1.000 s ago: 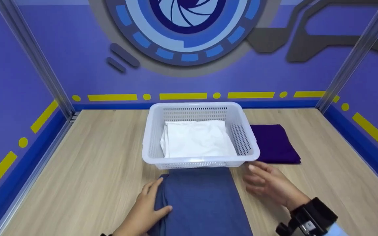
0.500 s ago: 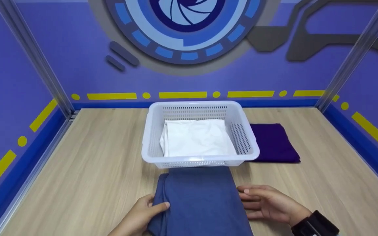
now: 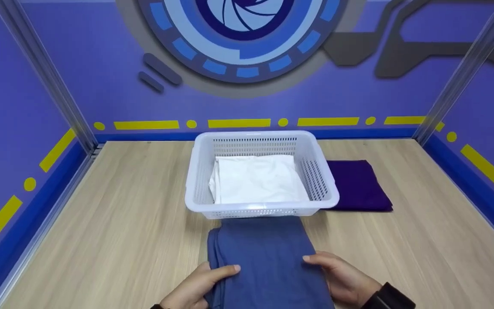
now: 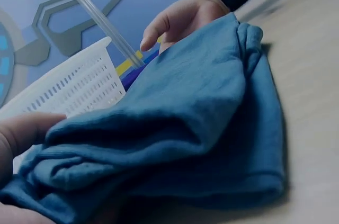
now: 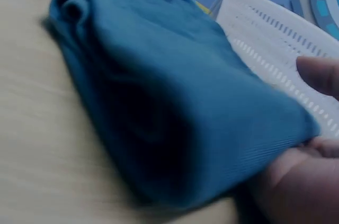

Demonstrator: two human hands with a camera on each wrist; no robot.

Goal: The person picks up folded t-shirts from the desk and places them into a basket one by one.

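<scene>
A folded dark blue cloth (image 3: 268, 257) lies in front of the basket, with its near side loosely lifted in the wrist views. My left hand (image 3: 202, 283) grips its left edge, thumb on top and fingers partly hidden beneath. On the opposite edge is my right hand (image 3: 343, 274), whose fingers reach under the cloth while the thumb extends over it. The right wrist view shows that thumb (image 5: 320, 75) raised above the fabric. Layered folds (image 4: 79, 171) bunch beside the left fingers in the left wrist view.
Behind the blue cloth stands a white perforated plastic basket (image 3: 262, 207) holding a folded white cloth (image 3: 257, 180). A folded purple cloth (image 3: 358, 184) lies to the basket's right, partly hidden by it. Blue-purple panels (image 3: 144, 107) enclose the wooden table (image 3: 122, 206) at the back and sides.
My right hand has come down and inward from beside the basket's corner to the cloth's right edge. My left hand has slid nearer along the left edge, its thumb now farther over the cloth.
</scene>
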